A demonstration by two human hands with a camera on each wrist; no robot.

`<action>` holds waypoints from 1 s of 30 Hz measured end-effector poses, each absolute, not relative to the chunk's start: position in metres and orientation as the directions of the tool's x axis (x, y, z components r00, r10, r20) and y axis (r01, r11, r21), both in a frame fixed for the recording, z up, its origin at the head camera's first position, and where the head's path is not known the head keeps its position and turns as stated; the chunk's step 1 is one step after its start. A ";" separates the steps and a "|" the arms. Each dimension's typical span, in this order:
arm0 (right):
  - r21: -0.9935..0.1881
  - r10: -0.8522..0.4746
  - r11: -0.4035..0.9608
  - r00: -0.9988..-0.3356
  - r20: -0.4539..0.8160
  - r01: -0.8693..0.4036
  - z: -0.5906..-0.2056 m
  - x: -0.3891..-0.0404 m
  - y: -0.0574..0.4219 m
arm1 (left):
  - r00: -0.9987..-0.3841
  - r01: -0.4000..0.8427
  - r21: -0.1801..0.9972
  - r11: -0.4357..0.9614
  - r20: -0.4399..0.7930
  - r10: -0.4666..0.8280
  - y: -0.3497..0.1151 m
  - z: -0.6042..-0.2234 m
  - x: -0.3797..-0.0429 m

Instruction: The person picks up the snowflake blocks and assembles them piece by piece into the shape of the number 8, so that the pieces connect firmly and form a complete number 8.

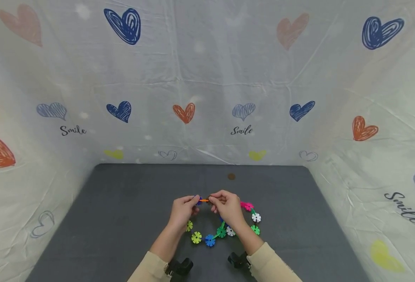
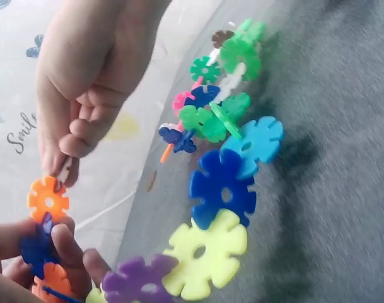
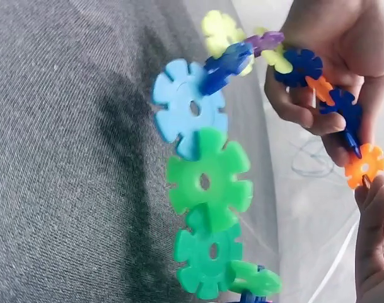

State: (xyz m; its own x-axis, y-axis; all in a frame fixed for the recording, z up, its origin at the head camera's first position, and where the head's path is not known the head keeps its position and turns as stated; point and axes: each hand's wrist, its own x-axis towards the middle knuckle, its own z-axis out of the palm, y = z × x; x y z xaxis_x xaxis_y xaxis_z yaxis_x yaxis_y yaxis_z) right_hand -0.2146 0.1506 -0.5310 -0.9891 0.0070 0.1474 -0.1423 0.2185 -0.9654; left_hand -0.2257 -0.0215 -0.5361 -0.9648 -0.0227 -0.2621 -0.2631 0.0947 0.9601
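Notched plastic snowflake discs are joined into a curving chain, with a light blue disc point(image 3: 179, 104) and a yellow-green disc point(image 2: 220, 243) among them. My left hand point(image 1: 182, 213) pinches the chain's end section at a dark blue disc point(image 3: 346, 113). An orange disc point(image 2: 37, 202) sticks out past those fingertips. Facing it, my right hand point(image 1: 229, 209) pinches a small brown disc point(image 3: 366, 180), seen nearly edge-on and touching the orange disc's rim. The brown disc is mostly hidden by fingers, so how deep it sits cannot be told.
A lone brown disc point(image 1: 231, 176) lies near the far edge of the dark grey table point(image 1: 136, 219). The rest of the chain, including a pink disc point(image 1: 249, 206) and a white disc point(image 1: 256, 217), curves across the table beyond my right forearm. A heart-printed cloth point(image 1: 207, 70) surrounds the table.
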 end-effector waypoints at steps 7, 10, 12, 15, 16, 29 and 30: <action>-0.941 -0.072 0.329 -0.995 0.062 -0.082 -0.542 -0.231 0.168 | -0.956 -0.293 0.943 0.157 -0.293 -0.023 -0.027 -0.536 -0.225; -0.875 -0.056 0.480 -0.998 0.033 -0.056 -0.538 -0.241 0.181 | -0.963 -0.262 0.933 0.247 -0.268 -0.009 -0.031 -0.535 -0.226; -0.833 -0.030 0.551 -0.999 0.028 -0.040 -0.536 -0.250 0.189 | -0.964 -0.248 0.924 0.290 -0.266 0.024 -0.033 -0.533 -0.227; -0.757 0.006 0.653 -0.999 0.037 -0.024 -0.537 -0.270 0.200 | -0.957 -0.214 0.908 0.360 -0.268 0.109 -0.036 -0.533 -0.227; -0.720 0.014 0.694 -0.999 0.040 -0.019 -0.538 -0.277 0.203 | -0.952 -0.206 0.904 0.374 -0.274 0.138 -0.036 -0.533 -0.227; -0.333 0.066 0.938 -0.992 -0.111 0.100 -0.560 -0.317 0.217 | -0.951 -0.207 0.894 0.397 -0.280 0.135 -0.041 -0.535 -0.224; -0.322 0.071 0.941 -0.990 -0.122 0.107 -0.562 -0.316 0.218 | -0.951 -0.210 0.896 0.391 -0.280 0.130 -0.041 -0.535 -0.224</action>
